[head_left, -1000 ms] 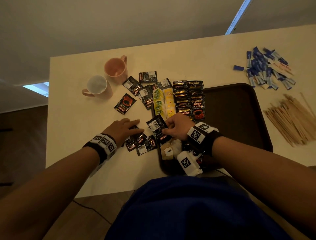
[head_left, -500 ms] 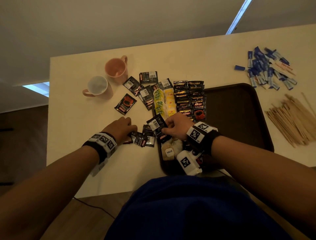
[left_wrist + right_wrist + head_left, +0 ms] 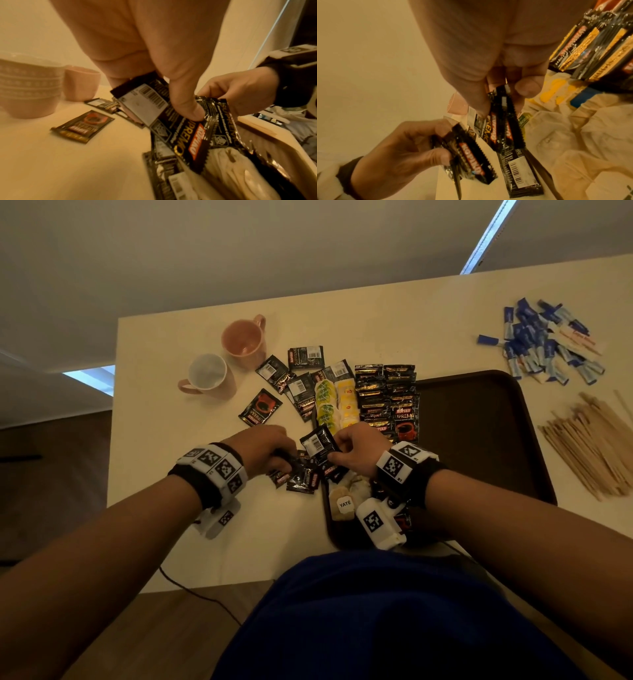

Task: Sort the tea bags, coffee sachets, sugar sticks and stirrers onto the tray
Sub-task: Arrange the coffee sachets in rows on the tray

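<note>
Your cream rectangular table (image 3: 342,313) carries everything, and the dark brown plastic tray (image 3: 479,440) sits on its near right part. At the tray's left end lie two overlapping rows of black-and-gold coffee sachets (image 3: 387,398), then to their left a column of yellow tea bags (image 3: 346,405) and a column of green ones (image 3: 325,405); pale paper tea bags, one with a YATÉ tag (image 3: 344,503), lie at the near left corner. Well off the tray to the right are the heap of pale wooden stirrers (image 3: 589,446) and, farther back, the pile of blue-and-white sugar sticks (image 3: 544,344). The two pink mugs (image 3: 243,340) stand at the far left, with loose black sachets (image 3: 301,378) scattered between them and the tray.

Your right hand (image 3: 359,450) pinches a small bunch of black coffee sachets (image 3: 503,121) between thumb and fingers, over the tray's left edge. Your left hand (image 3: 267,450), just beside it above the table, has thumb and curled fingers closed on another few black sachets (image 3: 469,151)
</note>
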